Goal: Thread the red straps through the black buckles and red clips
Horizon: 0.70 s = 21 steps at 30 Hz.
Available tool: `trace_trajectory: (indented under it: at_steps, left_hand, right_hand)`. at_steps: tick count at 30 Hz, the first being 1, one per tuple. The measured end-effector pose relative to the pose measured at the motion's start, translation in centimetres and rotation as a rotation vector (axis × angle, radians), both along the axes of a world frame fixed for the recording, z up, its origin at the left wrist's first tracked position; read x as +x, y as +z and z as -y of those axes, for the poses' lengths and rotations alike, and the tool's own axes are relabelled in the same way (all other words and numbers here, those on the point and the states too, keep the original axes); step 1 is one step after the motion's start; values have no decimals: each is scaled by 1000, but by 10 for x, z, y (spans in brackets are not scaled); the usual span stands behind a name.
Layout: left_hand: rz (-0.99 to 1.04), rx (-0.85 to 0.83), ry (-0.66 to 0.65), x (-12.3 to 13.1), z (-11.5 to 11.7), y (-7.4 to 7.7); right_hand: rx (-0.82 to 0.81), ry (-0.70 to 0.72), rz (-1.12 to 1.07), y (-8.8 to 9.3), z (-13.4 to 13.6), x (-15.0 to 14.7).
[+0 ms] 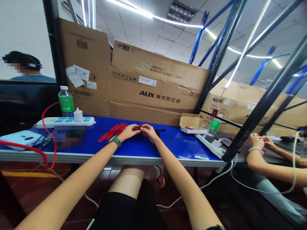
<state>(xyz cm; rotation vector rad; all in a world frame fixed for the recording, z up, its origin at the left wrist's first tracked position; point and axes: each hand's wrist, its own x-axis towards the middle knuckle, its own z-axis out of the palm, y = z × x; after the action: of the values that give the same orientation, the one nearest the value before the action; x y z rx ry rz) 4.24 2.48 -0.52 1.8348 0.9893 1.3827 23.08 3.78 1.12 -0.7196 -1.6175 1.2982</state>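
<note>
My left hand (128,132) and my right hand (148,131) meet over the blue table top (172,140), their fingertips pinching a small red-and-dark item (139,129). Its exact form is hidden by my fingers. Just left of my left hand lie several flat red strips (111,132). A few small black pieces (159,131) sit close to my right hand. A green strap watch (116,141) circles my left wrist.
An open cardboard box (190,124) holding small parts stands to the right, beside a power strip (212,145). Another power strip (64,121), a water bottle (66,101) and a red cable (49,134) are at left. A co-worker's hands (260,142) work at the right, beyond a metal rack post (263,102).
</note>
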Motion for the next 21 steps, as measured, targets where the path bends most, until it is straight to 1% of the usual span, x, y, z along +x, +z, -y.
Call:
trace_trajectory:
  at_steps: [3,7,11,14,16,17,19,21]
  left_hand:
    - [20,-28,-35,-1,4,5]
    - [57,-65,-22,0,10,10]
    - [79,-95,-9,1,10,8]
    - [61,-97,-6,1,6,5]
    - [54,-96,6,1,3,3]
    - [56,-92,17,1,2,2]
    - [66,-83,34,0,1,1]
    - [83,-85,32,-1,1,1]
  right_hand:
    - [80,-62,37,-1,-4,-1]
    - [176,-109,74,-4,-11,-2]
    - [282,-100,131,-7,-13,-4]
    - [357,-187,122,-6,-13,-5]
    - [344,-252,36,-3,-12,-6]
    - [323,-259,-17,-2,-12,-6]
    - [284,-229,-89,0,-12,-5]
    - [289,-198,-79,0,-13,-3]
